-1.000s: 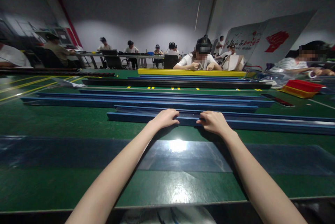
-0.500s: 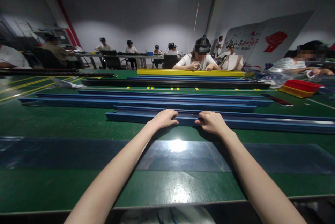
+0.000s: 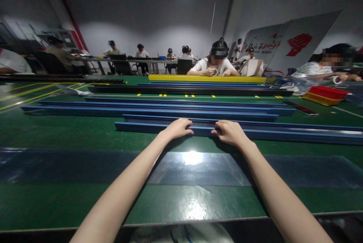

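Note:
A long blue U-shaped channel [image 3: 278, 131] lies across the green table in front of me and runs out of view on the right. Its near wall is gripped by my left hand [image 3: 179, 128], fingers curled over the edge and thumb on the near side. A short way to the right, my right hand [image 3: 227, 131] is closed on the same wall in a mirrored hold. Between the hands the channel's inside shows. Under my forearms a clear plastic strip [image 3: 198, 171] lies flat, reflecting the ceiling lamp.
More blue channels [image 3: 141, 111] lie just beyond, then a black one [image 3: 193, 91] and a yellow one [image 3: 207, 78]. A phone [image 3: 301, 108] and red and yellow bins [image 3: 326, 95] are on the right. A co-worker [image 3: 217, 61] sits opposite; others are farther back.

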Available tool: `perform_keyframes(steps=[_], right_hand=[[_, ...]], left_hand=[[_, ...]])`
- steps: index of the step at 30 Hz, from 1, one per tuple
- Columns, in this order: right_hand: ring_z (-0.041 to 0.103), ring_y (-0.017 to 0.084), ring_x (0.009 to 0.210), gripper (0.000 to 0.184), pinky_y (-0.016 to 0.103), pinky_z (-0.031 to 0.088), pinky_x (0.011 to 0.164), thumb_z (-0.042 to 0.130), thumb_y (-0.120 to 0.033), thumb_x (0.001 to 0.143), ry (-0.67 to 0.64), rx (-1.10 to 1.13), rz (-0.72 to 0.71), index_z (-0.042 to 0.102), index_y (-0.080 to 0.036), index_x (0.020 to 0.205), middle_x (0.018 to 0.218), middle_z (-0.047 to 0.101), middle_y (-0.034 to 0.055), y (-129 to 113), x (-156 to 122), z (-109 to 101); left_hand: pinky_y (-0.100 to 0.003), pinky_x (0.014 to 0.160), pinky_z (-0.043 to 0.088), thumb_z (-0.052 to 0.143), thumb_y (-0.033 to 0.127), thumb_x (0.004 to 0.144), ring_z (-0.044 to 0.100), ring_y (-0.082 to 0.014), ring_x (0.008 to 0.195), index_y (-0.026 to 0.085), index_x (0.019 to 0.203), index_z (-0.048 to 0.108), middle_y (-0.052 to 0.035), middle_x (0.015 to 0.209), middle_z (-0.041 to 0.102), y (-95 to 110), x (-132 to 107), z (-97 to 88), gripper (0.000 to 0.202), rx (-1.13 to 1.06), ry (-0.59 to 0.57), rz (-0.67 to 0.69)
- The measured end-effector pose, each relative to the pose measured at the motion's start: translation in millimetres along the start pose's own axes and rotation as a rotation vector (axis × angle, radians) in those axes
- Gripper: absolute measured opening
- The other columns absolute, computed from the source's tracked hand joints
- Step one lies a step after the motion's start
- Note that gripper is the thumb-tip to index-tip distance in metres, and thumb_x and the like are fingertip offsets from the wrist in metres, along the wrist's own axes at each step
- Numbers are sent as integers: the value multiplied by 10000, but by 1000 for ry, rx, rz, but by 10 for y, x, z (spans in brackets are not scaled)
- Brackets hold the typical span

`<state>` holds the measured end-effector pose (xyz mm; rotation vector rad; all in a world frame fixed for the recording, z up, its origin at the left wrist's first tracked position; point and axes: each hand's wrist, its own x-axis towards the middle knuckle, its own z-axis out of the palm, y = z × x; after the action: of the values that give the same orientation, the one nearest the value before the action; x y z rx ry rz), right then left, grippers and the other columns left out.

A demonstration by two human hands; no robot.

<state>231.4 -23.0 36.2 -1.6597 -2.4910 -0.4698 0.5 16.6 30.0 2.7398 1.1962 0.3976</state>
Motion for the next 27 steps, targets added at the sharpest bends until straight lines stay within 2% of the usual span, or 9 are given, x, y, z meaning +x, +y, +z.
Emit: perform_keyframes(steps=[10,20,27], right_hand=[[592,182,788,267,250,277,561,449,-408,835,-23,13,23,604,-192,804,867,656,57,-13,1,-22],[592,183,799,282,242,285,566,428,-418,847,-15,16,5,591,-190,812,873,651,52,-8,-10,-18],[568,182,880,199,243,339,662,414,-265,850,-70,82,-57,573,-183,937,964,641,67,-76,18,4]], left_hand=[[-242,736,419,554,335,787,572,-172,841,169,890,618,-41,897,643,4,3,0,205,9,-10,14],[-250,865,407,566,315,791,562,-184,996,148,1034,604,-69,1072,627,-2,-8,2,297,-16,10,54],[-263,902,398,557,315,799,562,-202,1042,138,1090,604,-90,1121,623,8,-6,-3,344,-8,-17,33]])
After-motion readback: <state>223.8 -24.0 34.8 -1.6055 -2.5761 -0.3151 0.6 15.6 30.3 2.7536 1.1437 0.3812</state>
